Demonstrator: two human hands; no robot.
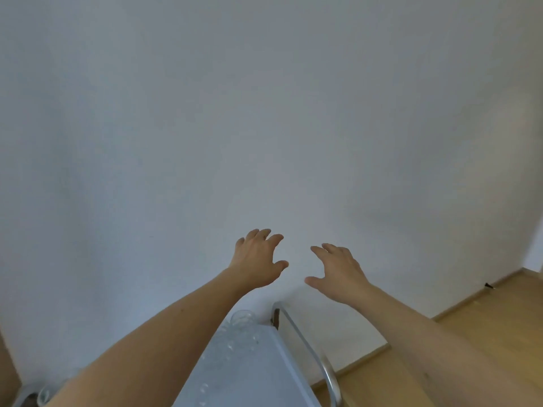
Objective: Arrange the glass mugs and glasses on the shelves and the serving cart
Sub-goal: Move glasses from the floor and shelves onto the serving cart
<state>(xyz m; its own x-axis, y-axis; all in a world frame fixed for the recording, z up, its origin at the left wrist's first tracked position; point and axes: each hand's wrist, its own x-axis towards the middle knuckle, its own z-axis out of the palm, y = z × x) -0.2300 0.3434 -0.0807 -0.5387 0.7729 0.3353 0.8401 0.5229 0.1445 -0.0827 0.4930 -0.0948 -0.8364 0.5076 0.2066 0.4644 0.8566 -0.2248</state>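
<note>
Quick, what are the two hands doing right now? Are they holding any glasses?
Left hand: open, fingers spread and a little curled, holding nothing.
Right hand: open, fingers spread, holding nothing.

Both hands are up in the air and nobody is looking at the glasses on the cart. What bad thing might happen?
The clear glasses stand on the grey cart top, right under the left forearm. With the empty left hand and right hand raised toward the white wall, a dropping arm might knock them over. Clear glass is also hard to see here.

Pale grey wall (264, 113), light wood floor (484, 333), clear glasses (242, 317).
</note>
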